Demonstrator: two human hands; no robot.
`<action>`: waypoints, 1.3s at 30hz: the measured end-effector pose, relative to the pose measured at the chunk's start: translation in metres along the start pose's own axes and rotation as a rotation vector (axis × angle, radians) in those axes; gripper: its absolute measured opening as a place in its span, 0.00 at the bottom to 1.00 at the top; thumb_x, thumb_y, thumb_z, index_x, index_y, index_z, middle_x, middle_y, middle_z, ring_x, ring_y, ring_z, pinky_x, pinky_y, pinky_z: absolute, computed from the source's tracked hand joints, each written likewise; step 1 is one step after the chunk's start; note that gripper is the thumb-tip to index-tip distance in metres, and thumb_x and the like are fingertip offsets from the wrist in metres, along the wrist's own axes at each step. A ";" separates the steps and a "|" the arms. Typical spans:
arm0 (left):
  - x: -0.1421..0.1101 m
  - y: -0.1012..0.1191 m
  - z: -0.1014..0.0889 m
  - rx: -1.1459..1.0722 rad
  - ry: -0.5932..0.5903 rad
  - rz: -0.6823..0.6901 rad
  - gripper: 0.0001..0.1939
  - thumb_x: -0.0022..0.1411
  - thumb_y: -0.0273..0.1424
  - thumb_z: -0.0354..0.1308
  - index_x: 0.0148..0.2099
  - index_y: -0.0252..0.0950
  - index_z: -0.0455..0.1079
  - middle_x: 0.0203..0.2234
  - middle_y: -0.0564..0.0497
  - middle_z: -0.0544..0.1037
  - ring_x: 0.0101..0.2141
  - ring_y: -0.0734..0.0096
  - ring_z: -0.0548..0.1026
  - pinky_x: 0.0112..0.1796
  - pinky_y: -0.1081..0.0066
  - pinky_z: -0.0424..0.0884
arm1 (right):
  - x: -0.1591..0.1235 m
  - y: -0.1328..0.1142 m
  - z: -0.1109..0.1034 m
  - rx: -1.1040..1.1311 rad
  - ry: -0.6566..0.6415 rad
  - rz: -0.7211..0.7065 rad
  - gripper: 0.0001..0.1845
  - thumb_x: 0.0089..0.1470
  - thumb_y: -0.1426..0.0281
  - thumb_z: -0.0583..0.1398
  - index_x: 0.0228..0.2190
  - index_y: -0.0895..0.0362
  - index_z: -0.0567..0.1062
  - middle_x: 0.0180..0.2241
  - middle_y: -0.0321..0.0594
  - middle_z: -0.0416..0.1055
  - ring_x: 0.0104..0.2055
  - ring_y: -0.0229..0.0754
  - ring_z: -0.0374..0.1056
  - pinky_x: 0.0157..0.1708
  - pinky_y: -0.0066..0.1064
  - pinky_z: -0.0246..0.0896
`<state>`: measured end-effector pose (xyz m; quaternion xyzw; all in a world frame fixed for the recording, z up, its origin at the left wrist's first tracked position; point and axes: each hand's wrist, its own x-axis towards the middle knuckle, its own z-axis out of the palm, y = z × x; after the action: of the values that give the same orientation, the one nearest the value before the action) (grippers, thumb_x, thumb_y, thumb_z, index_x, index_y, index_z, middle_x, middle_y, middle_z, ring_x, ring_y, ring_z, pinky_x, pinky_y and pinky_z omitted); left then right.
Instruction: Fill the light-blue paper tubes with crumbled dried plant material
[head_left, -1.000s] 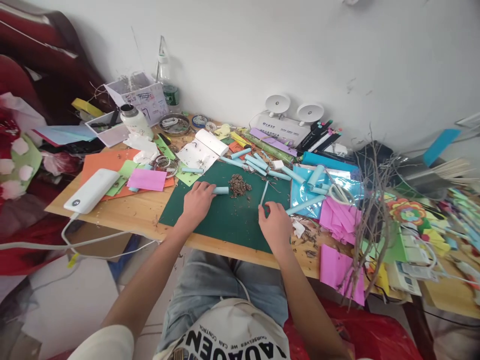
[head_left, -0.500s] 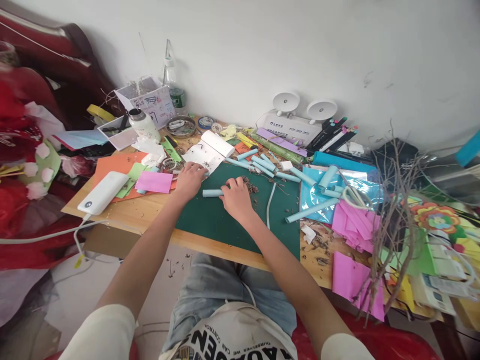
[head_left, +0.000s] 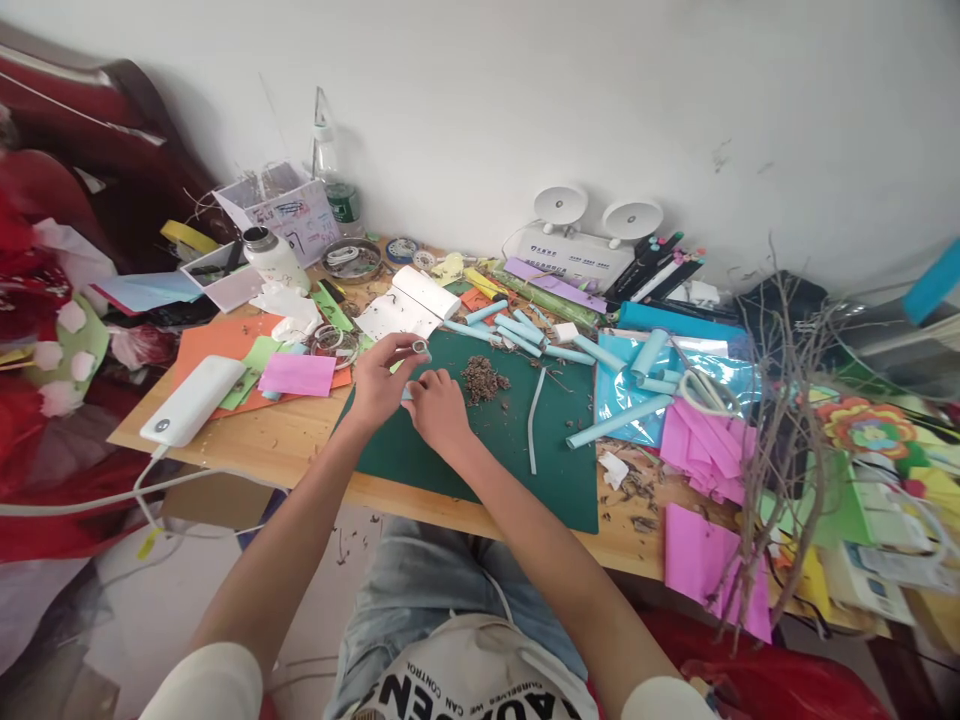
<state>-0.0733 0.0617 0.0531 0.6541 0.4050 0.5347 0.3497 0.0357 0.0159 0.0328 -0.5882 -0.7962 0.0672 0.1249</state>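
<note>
My left hand (head_left: 380, 382) is closed on a small pale ring that looks like a roll of tape (head_left: 420, 347), raised above the green cutting mat (head_left: 480, 460). Close beside it, my right hand (head_left: 439, 405) pinches a light blue paper tube (head_left: 407, 393), mostly hidden behind the fingers. A heap of dry brown plant bits (head_left: 484, 380) lies on the mat just right of that hand. Farther right rests a thin grey-white strip (head_left: 536, 420). Several more light blue tubes (head_left: 517, 330) lie at the mat's far edge.
Scissors (head_left: 709, 393), pink paper (head_left: 705, 440) and a bundle of bare twigs (head_left: 787, 480) crowd the right side. To the left are a white power bank (head_left: 193, 400) with a cable, a white bottle (head_left: 274, 258) and coloured paper (head_left: 300, 374). An emergency light (head_left: 577, 255) stands by the wall.
My right hand has moved left off the plant heap, taking the blue tube towards my left hand. My left hand has lifted the small ring off the work surface.
</note>
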 end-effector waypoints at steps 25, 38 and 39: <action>-0.029 -0.020 0.078 0.067 -0.150 0.045 0.07 0.62 0.33 0.58 0.42 0.37 0.72 0.38 0.47 0.77 0.40 0.66 0.76 0.44 0.64 0.75 | -0.036 0.107 -0.064 0.605 0.393 0.295 0.10 0.55 0.68 0.58 0.35 0.56 0.79 0.35 0.41 0.77 0.36 0.41 0.72 0.40 0.32 0.67; -0.026 -0.034 0.084 -0.004 -0.110 0.001 0.09 0.61 0.33 0.59 0.44 0.37 0.73 0.39 0.48 0.78 0.38 0.68 0.76 0.43 0.66 0.76 | -0.027 0.093 -0.059 0.584 0.383 0.145 0.09 0.56 0.65 0.58 0.31 0.55 0.78 0.34 0.40 0.76 0.35 0.41 0.71 0.38 0.32 0.67; -0.025 -0.034 0.084 0.002 -0.111 0.000 0.09 0.61 0.32 0.59 0.44 0.37 0.73 0.39 0.48 0.78 0.38 0.68 0.76 0.43 0.66 0.76 | -0.027 0.094 -0.059 0.560 0.373 0.120 0.09 0.57 0.65 0.58 0.32 0.54 0.78 0.35 0.40 0.75 0.37 0.41 0.71 0.39 0.32 0.67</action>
<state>0.0016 0.0510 -0.0028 0.6831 0.3855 0.4970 0.3712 0.1466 0.0160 0.0625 -0.5788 -0.6743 0.1819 0.4208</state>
